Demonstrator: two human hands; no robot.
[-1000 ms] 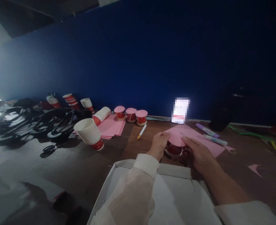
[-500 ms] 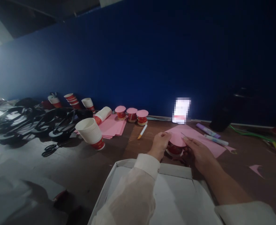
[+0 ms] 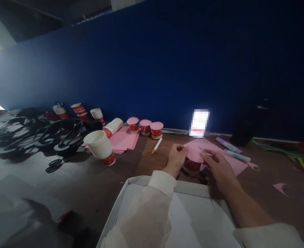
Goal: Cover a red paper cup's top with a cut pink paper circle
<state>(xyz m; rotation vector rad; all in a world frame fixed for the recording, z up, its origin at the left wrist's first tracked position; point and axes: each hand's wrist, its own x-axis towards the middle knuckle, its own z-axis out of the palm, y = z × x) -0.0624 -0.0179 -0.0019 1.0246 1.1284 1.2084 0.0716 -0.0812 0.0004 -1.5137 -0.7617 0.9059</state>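
A small red paper cup [image 3: 192, 166] stands on the brown table with a round pink paper piece [image 3: 194, 154] over its top. My left hand [image 3: 177, 159] is curled against the cup's left side, gripping it. My right hand [image 3: 217, 166] rests on the right, fingers pressed on the pink piece, with a thin dark tool [image 3: 202, 150] at the fingertips. A larger pink sheet [image 3: 231, 161] lies under and behind them.
An open white cardboard box [image 3: 193, 188] sits just below my wrists. Three pink-topped cups [image 3: 145, 126], a pink paper stack [image 3: 122, 139], stacked white cups [image 3: 99, 146], a brush [image 3: 156, 146], scissors [image 3: 54, 164], black frames [image 3: 38, 134] and markers [image 3: 231, 150] lie around.
Both hands stay at the cup; the right fingers have shifted slightly on the pink piece. The view has drifted a little.
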